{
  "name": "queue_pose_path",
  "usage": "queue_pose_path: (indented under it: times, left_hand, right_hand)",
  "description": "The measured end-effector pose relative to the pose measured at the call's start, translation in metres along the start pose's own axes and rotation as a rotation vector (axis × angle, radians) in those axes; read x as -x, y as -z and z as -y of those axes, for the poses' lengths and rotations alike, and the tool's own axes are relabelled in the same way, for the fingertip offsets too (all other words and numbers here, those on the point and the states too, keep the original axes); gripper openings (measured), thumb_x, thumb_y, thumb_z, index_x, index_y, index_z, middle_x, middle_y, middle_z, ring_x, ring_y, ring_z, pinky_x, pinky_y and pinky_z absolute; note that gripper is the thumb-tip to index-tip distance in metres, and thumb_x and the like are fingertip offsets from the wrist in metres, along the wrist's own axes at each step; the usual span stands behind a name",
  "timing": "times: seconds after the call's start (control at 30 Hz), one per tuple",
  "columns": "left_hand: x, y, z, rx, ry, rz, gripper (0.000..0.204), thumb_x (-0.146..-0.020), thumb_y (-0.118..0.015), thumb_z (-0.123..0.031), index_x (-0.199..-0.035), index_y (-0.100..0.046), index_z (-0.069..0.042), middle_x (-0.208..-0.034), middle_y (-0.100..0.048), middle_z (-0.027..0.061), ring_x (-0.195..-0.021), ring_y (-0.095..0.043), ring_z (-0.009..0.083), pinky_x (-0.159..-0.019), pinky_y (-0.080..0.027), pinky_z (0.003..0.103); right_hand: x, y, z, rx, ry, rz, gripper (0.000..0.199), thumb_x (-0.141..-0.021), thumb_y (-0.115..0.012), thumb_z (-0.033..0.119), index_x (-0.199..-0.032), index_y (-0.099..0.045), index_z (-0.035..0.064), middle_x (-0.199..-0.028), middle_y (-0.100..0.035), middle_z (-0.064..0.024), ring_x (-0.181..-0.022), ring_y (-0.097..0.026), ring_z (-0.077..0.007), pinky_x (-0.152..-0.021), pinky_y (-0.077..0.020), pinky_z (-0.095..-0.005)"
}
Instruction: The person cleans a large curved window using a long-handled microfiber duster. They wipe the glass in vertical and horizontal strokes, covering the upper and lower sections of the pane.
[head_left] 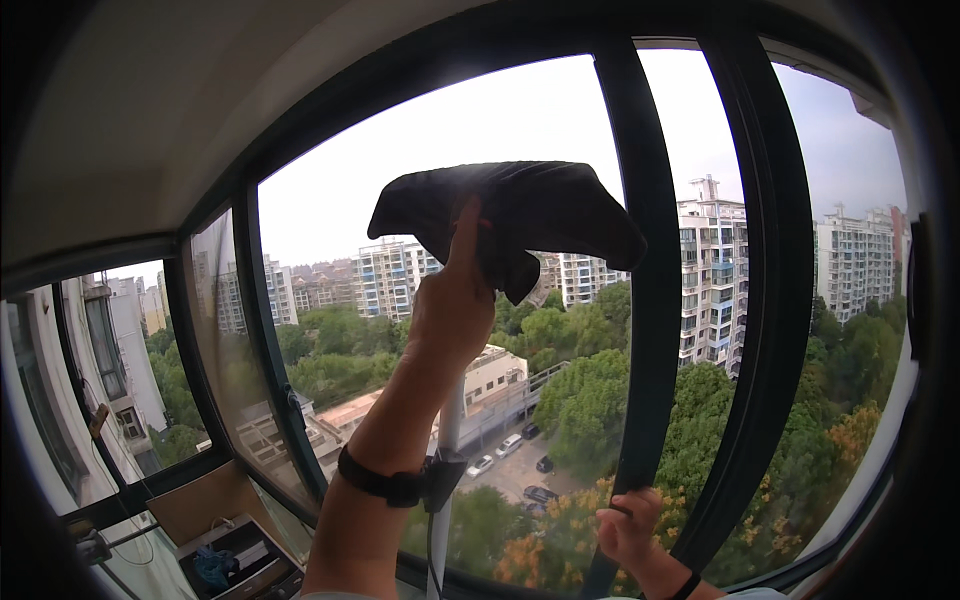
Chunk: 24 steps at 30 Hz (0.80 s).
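Observation:
My left hand (pixel 455 305) is raised in front of the window pane (pixel 330 180), its index finger stretched up along a wide black cloth (pixel 540 200) and its other fingers curled in. The cloth spreads to both sides of that finger, and its right end overlaps the dark frame post. Whether something stiff lies under it is hidden. A pale pole (pixel 447 440) runs behind my left forearm; I cannot tell if it joins the cloth. Lower right, my right hand (pixel 630 525) has its fingers curled on the dark window frame post (pixel 645 330).
A second dark upright (pixel 765 250) stands to the right. At lower left are an open cardboard box (pixel 215 505) with blue cloth inside and a side window (pixel 110 370). Beyond the glass, far below, are trees (pixel 590 400), parked cars (pixel 510 443) and apartment blocks (pixel 712 280).

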<state>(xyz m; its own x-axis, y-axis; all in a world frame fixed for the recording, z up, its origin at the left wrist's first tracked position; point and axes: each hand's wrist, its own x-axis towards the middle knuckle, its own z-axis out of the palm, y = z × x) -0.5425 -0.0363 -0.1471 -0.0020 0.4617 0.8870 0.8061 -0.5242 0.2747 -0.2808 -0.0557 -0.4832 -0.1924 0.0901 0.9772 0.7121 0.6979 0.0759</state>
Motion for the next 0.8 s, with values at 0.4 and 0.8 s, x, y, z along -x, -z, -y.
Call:
queue_pose_path:
  times: [0.4,0.8]
  left_hand:
    - [0.095,0.012,0.083,0.073,0.066,0.057,0.07,-0.096,-0.046,-0.002,-0.157,-0.022,-0.026,-0.094,-0.07,0.0235,-0.086,-0.067,0.0468,-0.068,-0.052,0.052]
    - [-0.108,0.119,0.051,0.291,0.117,-0.051,0.052,-0.105,-0.032,-0.033,-0.157,-0.026,-0.034,-0.062,-0.047,0.0019,-0.036,-0.038,0.0078,-0.032,-0.035,0.024]
  right_hand:
    - [0.011,0.0,-0.01,0.088,-0.007,0.051,0.005,-0.087,-0.062,0.019,-0.09,-0.066,0.0204,-0.111,-0.049,-0.0059,-0.103,-0.046,-0.0323,-0.092,-0.0362,-0.0509]
    - [0.014,0.01,-0.007,0.128,-0.048,0.088,0.006,-0.095,-0.057,0.021,-0.093,-0.062,0.0207,-0.113,-0.047,-0.0061,-0.103,-0.043,-0.032,-0.095,-0.034,-0.0531]
